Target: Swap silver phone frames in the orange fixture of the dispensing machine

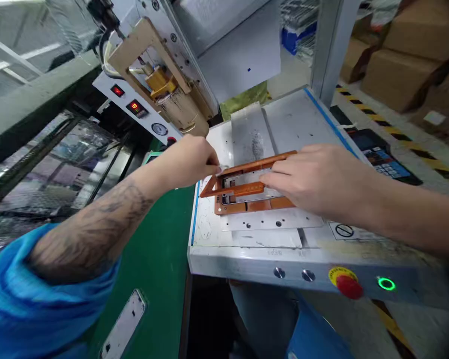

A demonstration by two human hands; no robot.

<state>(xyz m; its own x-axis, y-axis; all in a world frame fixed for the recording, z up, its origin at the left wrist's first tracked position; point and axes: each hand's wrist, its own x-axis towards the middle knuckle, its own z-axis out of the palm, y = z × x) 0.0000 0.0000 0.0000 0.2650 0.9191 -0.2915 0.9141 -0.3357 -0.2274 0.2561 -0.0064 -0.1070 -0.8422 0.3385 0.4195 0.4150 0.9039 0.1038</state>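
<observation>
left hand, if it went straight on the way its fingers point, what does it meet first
Most likely the near end of the orange fixture, right by the left hand; depth is unclear, so they may already be touching.

The rectangular jig (262,205) at centre is orange-brown; the flat counter (157,279) at seven o'clock, plain green; the cloth sleeve (52,299) at eight, bright blue; the floor tape (407,142) at three, black-and-yellow striped.

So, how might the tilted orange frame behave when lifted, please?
The tilted orange frame would probably stay stiff, since its bars look straight; it seems likely light, being slim and open; the narrow bars might snap if bent.
</observation>
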